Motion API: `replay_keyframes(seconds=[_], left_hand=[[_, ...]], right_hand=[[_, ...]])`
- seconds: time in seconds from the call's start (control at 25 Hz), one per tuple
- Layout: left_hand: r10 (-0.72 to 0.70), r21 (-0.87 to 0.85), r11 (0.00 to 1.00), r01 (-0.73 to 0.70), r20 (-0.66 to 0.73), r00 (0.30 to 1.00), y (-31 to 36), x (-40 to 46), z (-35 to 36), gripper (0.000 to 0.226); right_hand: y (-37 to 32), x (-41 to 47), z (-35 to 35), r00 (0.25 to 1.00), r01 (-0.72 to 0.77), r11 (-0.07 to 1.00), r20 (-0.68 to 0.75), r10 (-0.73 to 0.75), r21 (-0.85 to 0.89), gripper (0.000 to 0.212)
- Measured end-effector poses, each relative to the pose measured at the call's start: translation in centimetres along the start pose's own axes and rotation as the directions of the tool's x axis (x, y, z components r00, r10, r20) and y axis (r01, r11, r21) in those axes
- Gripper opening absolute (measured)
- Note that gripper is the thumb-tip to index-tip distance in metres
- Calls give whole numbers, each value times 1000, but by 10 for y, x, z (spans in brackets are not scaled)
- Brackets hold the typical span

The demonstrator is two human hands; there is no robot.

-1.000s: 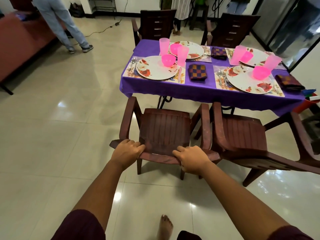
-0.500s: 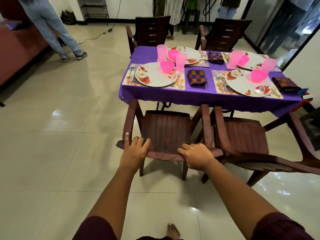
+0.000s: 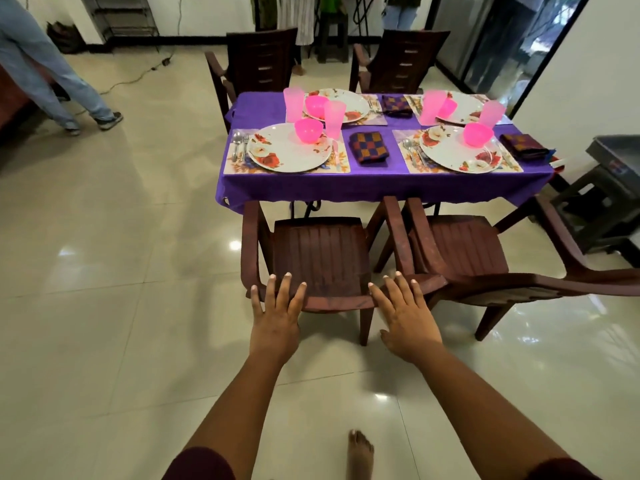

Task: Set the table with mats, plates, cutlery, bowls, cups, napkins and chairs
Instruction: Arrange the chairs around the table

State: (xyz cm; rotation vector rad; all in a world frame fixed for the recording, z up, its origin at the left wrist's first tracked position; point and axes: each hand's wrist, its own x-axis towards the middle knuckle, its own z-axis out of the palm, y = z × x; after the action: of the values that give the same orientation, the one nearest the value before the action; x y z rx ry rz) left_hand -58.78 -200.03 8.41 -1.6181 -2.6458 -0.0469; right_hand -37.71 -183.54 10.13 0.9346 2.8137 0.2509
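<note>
A brown plastic armchair [image 3: 320, 252] stands at the near left of the purple-clothed table [image 3: 381, 187], its front under the cloth's edge. My left hand [image 3: 275, 315] and my right hand [image 3: 403, 315] hover at the top of its backrest with fingers straight and spread, holding nothing. A second brown chair [image 3: 464, 249] stands beside it on the right. The table carries floral mats, plates [image 3: 289, 147], pink bowls [image 3: 308, 130], pink cups [image 3: 334, 118], cutlery [image 3: 239, 143] and checked napkins [image 3: 369, 148].
Two darker chairs [image 3: 258, 65] stand at the table's far side. A person in jeans [image 3: 45, 71] walks at the far left. A dark stool with a tray [image 3: 604, 202] sits to the right by the wall. My bare foot [image 3: 360, 453] is on the tiled floor.
Both hands have let go of the chair's backrest and straightened their fingers. The chair now stands closer to the table than a second ago.
</note>
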Motion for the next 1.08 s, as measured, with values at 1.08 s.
replay_keyframes(seconds=[1.08], left_hand=[[-498,-397,767,504,127,858,-292,-51,16,74]], right_hand=[[-333,228,-104,951,236,829,56,-305,508,46]])
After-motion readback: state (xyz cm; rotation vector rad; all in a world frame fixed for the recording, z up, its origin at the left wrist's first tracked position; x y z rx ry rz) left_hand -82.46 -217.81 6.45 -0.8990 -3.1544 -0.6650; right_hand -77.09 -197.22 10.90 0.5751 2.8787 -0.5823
